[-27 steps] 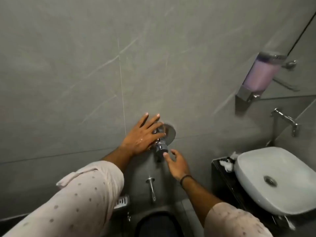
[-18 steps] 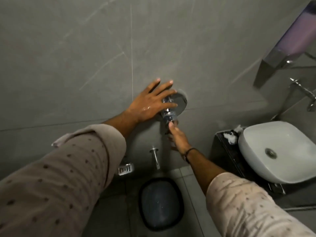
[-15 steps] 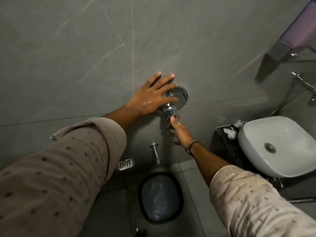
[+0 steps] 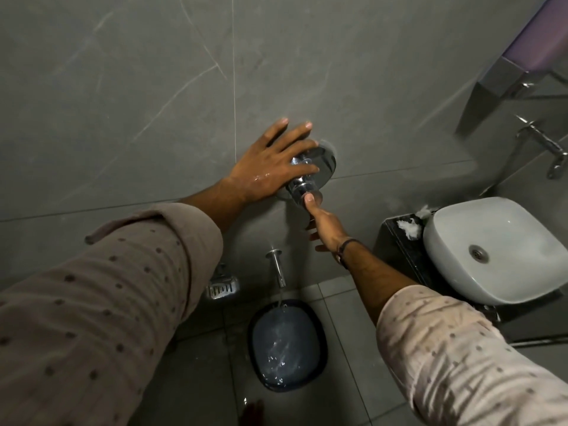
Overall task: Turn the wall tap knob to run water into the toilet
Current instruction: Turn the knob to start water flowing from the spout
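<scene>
A chrome tap knob [image 4: 302,187] juts out of a round chrome plate [image 4: 325,162] on the grey tiled wall. My left hand [image 4: 270,167] lies flat over the plate with fingers spread, two of them across the knob's stem. My right hand [image 4: 325,226] reaches up from below, its thumb tip pressed on the knob's end and the other fingers loose underneath. Below, a chrome spout [image 4: 278,269] sticks out of the wall and a thin stream of water [image 4: 280,298] falls from it into the dark squat toilet pan [image 4: 316,342] set in the floor.
A white basin [image 4: 498,250] sits on a dark counter [image 4: 396,241] at the right, with its own tap [image 4: 544,146] and a purple soap dispenser [image 4: 534,41] above. A small chrome drain grate [image 4: 222,289] is low on the wall left of the spout.
The view has tilted further down. My right thumb has moved onto the knob's end. Water now runs from the spout into the pan, where none was falling before.
</scene>
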